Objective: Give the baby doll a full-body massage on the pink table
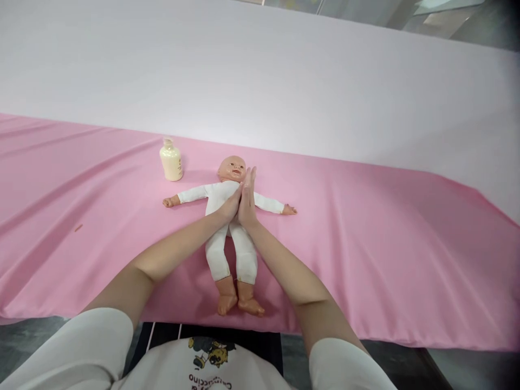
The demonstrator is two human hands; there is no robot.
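A baby doll [227, 227] in a white suit lies on its back on the pink sheet [365, 244], arms spread, feet toward me. My left hand [231, 205] and my right hand [247, 197] are pressed palm to palm, fingers straight, just above the doll's chest. Neither hand holds anything. A small cream bottle [171, 160] stands upright to the left of the doll's head.
The pink sheet covers the near part of a long surface; a pale lilac sheet [284, 81] covers the far part. The pink sheet's front edge hangs near my body. A small brown speck [78, 228] lies on the sheet at left.
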